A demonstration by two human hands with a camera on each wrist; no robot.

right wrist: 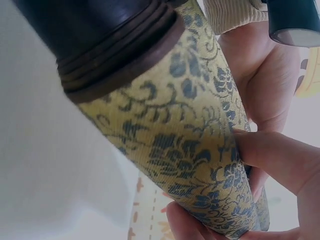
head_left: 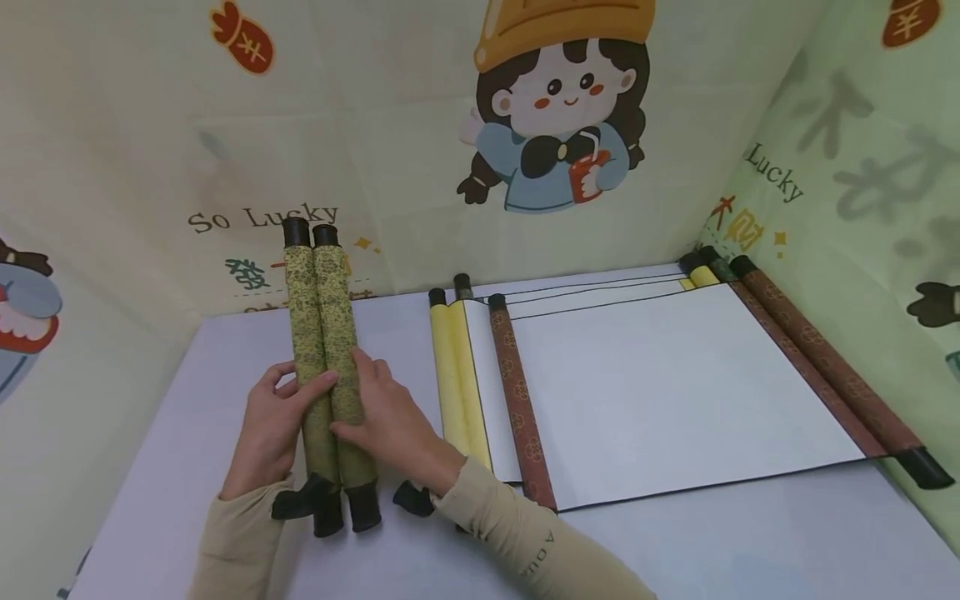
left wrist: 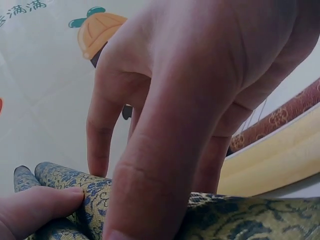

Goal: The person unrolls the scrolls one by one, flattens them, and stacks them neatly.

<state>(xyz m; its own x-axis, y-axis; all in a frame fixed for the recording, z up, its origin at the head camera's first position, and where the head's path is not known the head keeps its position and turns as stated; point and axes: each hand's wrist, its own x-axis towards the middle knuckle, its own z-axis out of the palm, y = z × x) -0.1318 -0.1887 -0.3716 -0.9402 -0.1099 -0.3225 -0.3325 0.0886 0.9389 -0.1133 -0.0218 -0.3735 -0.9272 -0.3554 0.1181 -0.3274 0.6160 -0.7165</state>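
Note:
A hanging scroll wound onto two rollers, covered in yellow brocade with a dark blue floral pattern and black end knobs, stands raised at the left of the head view. My left hand [head_left: 270, 425] grips the left roll [head_left: 306, 308], its thumb lying across the front. Around the right roll [head_left: 335, 312] curl the fingers and thumb of my right hand [head_left: 405, 417]. The two rolls lie side by side. In the right wrist view, a black end knob [right wrist: 100, 40] of the brocade roll [right wrist: 170, 135] is close to the camera.
Right of my hands, a partly unrolled scroll with brown-red patterned rollers [head_left: 521, 392] spreads its white sheet [head_left: 660, 392] over the table [head_left: 172, 467]. Beneath it lies a yellow scroll [head_left: 457, 375], with further rollers at the back. Printed cloth walls [head_left: 390, 125] rise behind and at the sides.

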